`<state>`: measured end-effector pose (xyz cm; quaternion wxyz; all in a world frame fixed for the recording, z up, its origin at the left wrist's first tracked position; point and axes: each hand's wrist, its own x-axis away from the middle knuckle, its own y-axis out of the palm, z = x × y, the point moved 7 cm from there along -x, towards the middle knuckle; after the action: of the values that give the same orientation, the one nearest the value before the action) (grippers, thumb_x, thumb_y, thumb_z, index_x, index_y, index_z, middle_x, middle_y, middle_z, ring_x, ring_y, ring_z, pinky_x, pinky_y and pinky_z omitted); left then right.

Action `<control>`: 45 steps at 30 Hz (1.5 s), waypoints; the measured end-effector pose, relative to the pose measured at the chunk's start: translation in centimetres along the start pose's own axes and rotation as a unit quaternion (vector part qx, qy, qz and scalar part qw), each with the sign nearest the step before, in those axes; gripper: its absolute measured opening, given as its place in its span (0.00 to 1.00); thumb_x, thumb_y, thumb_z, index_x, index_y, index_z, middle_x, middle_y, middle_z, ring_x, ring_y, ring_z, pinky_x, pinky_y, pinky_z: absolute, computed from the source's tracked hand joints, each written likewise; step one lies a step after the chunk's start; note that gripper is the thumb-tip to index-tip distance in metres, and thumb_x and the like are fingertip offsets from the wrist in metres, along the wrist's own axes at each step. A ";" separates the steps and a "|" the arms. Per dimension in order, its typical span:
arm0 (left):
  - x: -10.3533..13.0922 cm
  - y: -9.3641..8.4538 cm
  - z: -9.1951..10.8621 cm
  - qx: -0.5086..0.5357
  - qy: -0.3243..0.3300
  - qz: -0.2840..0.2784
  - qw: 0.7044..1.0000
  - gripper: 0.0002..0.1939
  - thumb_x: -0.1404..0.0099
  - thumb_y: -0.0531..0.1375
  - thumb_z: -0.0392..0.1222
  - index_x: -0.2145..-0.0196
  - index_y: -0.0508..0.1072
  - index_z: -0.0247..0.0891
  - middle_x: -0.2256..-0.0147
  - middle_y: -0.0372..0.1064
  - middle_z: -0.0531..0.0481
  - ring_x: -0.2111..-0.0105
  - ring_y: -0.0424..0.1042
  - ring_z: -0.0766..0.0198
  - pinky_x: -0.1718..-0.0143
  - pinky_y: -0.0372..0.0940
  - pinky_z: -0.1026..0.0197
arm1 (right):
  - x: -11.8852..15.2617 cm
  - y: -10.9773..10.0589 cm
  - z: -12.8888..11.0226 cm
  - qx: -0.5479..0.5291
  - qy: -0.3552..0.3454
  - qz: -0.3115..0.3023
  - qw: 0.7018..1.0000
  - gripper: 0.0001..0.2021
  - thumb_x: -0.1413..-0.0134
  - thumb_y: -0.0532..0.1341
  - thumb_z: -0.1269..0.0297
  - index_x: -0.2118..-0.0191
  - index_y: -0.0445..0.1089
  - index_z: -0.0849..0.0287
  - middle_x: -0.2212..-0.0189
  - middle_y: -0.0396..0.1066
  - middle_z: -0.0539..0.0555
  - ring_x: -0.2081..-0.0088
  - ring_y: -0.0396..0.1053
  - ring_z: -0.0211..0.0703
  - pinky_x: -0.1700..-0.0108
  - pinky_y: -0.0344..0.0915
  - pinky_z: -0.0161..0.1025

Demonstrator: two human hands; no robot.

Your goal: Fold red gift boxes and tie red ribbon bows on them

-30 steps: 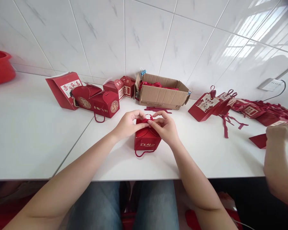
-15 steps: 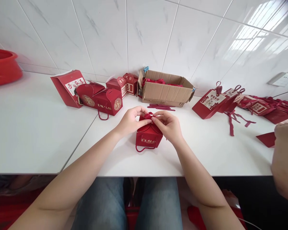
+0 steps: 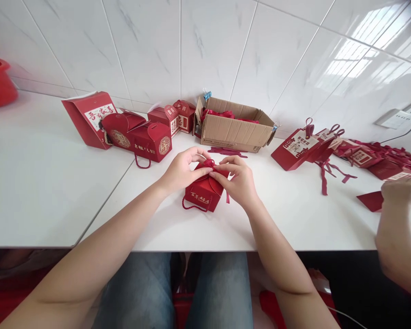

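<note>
A red gift box (image 3: 204,195) with gold lettering and a twisted cord handle (image 3: 194,209) stands before me on the white table. On its top sits a red ribbon (image 3: 209,163) gathered in a knot or bow, one tail hanging at the box's right side. My left hand (image 3: 185,171) pinches the ribbon from the left, thumb and fingers closed at the top of the box. From the right, my right hand (image 3: 238,176) pinches it too, its thumb close to the left thumb. The fingertips partly hide the ribbon.
Behind the box are a cardboard box (image 3: 234,132) of red ribbons and loose ribbon strips (image 3: 227,151). Finished-looking red boxes (image 3: 153,142) stand at left. Red bags (image 3: 296,148) and a ribboned pile (image 3: 380,157) lie right, near another person's hand (image 3: 402,189). A red basin (image 3: 0,84) stands far left.
The gift box has turned slightly and shifted a little left in view. The ribbon on top now looks more gathered, and its right tail shows more. Both hands still grip it.
</note>
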<state>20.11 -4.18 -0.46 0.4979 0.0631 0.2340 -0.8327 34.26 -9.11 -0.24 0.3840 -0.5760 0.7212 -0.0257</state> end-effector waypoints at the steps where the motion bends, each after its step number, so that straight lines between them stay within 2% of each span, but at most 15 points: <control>1: 0.0 0.1 -0.1 0.002 -0.007 -0.009 1.000 0.14 0.42 0.64 0.45 0.60 0.67 0.39 0.62 0.73 0.47 0.58 0.74 0.57 0.62 0.69 0.58 | 0.0 0.0 0.0 0.004 -0.001 -0.001 1.000 0.04 0.51 0.67 0.60 0.68 0.78 0.50 0.61 0.69 0.55 0.56 0.68 0.49 0.51 0.66 0.50; 3: 0.0 0.1 -0.1 0.001 -0.004 -0.018 1.000 0.14 0.41 0.63 0.45 0.59 0.67 0.39 0.60 0.73 0.46 0.57 0.73 0.57 0.62 0.69 0.59 | 0.0 0.0 0.1 0.006 0.005 -0.001 1.000 0.03 0.51 0.66 0.61 0.68 0.78 0.50 0.57 0.70 0.55 0.51 0.67 0.51 0.47 0.63 0.53; 8: -0.1 -0.2 0.5 -0.040 0.057 0.012 0.998 0.10 0.40 0.62 0.42 0.61 0.66 0.39 0.60 0.71 0.48 0.56 0.72 0.60 0.51 0.66 0.55 | 0.1 -0.1 0.4 -0.008 0.043 0.007 0.999 0.05 0.50 0.65 0.59 0.71 0.77 0.51 0.48 0.67 0.55 0.42 0.60 0.56 0.40 0.54 0.59; 11: -0.1 -0.1 0.7 -0.056 0.081 0.024 0.995 0.10 0.39 0.61 0.41 0.61 0.65 0.39 0.61 0.70 0.50 0.57 0.73 0.61 0.49 0.64 0.54 | 0.0 0.5 0.7 -0.055 0.075 -0.042 0.995 0.09 0.48 0.63 0.57 0.72 0.77 0.53 0.45 0.66 0.55 0.37 0.54 0.57 0.38 0.50 0.60; 15: -0.1 0.2 0.9 -0.059 0.099 0.010 0.993 0.09 0.38 0.60 0.40 0.60 0.65 0.39 0.63 0.70 0.51 0.59 0.73 0.63 0.50 0.64 0.56 | 0.1 1.8 1.4 -0.180 0.137 -0.119 0.967 0.11 0.47 0.62 0.53 0.71 0.76 0.54 0.45 0.67 0.56 0.33 0.47 0.53 0.37 0.53 0.54; 18: -0.1 0.1 1.1 -0.102 0.104 0.014 0.989 0.09 0.37 0.59 0.39 0.59 0.65 0.40 0.61 0.70 0.50 0.58 0.72 0.62 0.50 0.64 0.56 | 0.3 2.4 2.0 -0.262 0.177 -0.119 0.941 0.11 0.49 0.64 0.52 0.70 0.77 0.54 0.46 0.68 0.57 0.33 0.49 0.51 0.39 0.57 0.51; 20: 0.1 -0.4 1.4 -0.164 0.118 0.042 0.978 0.11 0.38 0.60 0.39 0.58 0.64 0.40 0.60 0.69 0.49 0.57 0.70 0.60 0.51 0.63 0.55 | 0.5 2.7 2.3 -0.291 0.195 -0.103 0.931 0.12 0.50 0.64 0.52 0.71 0.77 0.54 0.49 0.71 0.57 0.34 0.51 0.52 0.39 0.58 0.50; 22: 0.4 -0.8 2.0 -0.223 0.146 0.062 0.962 0.08 0.39 0.60 0.40 0.62 0.65 0.40 0.62 0.69 0.49 0.58 0.69 0.59 0.53 0.63 0.55 | 0.6 2.8 2.5 -0.306 0.204 -0.087 0.926 0.12 0.50 0.65 0.52 0.72 0.77 0.55 0.53 0.72 0.57 0.36 0.54 0.52 0.39 0.58 0.49; 25: 0.6 -0.5 2.7 -0.251 0.172 0.024 0.952 0.04 0.39 0.59 0.40 0.69 0.66 0.39 0.68 0.69 0.50 0.63 0.68 0.60 0.58 0.64 0.56 | 0.6 2.7 2.6 -0.313 0.208 -0.065 0.924 0.11 0.51 0.65 0.53 0.72 0.77 0.55 0.53 0.72 0.56 0.37 0.56 0.52 0.39 0.58 0.49; 27: 0.7 -0.2 2.7 -0.242 0.167 0.002 0.956 0.04 0.38 0.59 0.40 0.70 0.68 0.39 0.69 0.70 0.50 0.65 0.68 0.60 0.59 0.64 0.57 | 0.6 2.6 2.6 -0.310 0.210 -0.062 0.925 0.11 0.51 0.65 0.53 0.73 0.77 0.54 0.53 0.72 0.56 0.37 0.56 0.51 0.39 0.58 0.49; 30: 0.5 -0.4 2.6 -0.231 0.148 0.024 0.961 0.05 0.38 0.59 0.41 0.71 0.70 0.39 0.69 0.72 0.50 0.65 0.70 0.60 0.60 0.64 0.57 | 0.6 2.5 2.4 -0.312 0.215 -0.067 0.923 0.10 0.51 0.65 0.53 0.73 0.77 0.54 0.52 0.72 0.55 0.36 0.54 0.51 0.38 0.57 0.49; 34: 0.3 -0.8 2.1 -0.231 0.138 0.057 0.961 0.06 0.39 0.60 0.42 0.71 0.74 0.39 0.69 0.75 0.50 0.64 0.71 0.58 0.56 0.64 0.55 | 0.9 2.5 1.7 -0.328 0.210 -0.101 0.915 0.10 0.48 0.63 0.54 0.66 0.78 0.52 0.51 0.73 0.53 0.34 0.50 0.49 0.37 0.55 0.50; 38: 0.1 -1.2 1.7 -0.225 0.136 0.053 0.963 0.07 0.39 0.60 0.43 0.70 0.78 0.40 0.68 0.77 0.49 0.63 0.73 0.57 0.55 0.66 0.54 | 1.2 2.5 1.3 -0.324 0.208 -0.129 0.914 0.11 0.45 0.61 0.53 0.61 0.78 0.48 0.48 0.71 0.50 0.33 0.48 0.48 0.34 0.50 0.54; 41: 0.0 -1.6 1.3 -0.213 0.103 0.038 0.971 0.08 0.40 0.61 0.44 0.68 0.80 0.41 0.66 0.78 0.48 0.61 0.74 0.56 0.57 0.68 0.55 | 1.2 2.4 1.4 -0.304 0.205 -0.131 0.921 0.11 0.45 0.62 0.52 0.60 0.78 0.46 0.47 0.70 0.50 0.32 0.44 0.46 0.32 0.47 0.54; 45: 0.0 -2.0 0.9 -0.205 0.059 0.033 0.976 0.09 0.42 0.63 0.45 0.66 0.81 0.41 0.65 0.78 0.48 0.61 0.75 0.56 0.57 0.69 0.55 | 1.3 2.4 1.5 -0.261 0.202 -0.140 0.933 0.14 0.46 0.62 0.49 0.57 0.77 0.46 0.43 0.66 0.50 0.31 0.40 0.48 0.34 0.50 0.54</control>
<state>18.50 -3.79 1.01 0.5124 0.0158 0.4268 -0.7450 33.16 -8.77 -3.10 0.0584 -0.7341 0.6765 -0.0058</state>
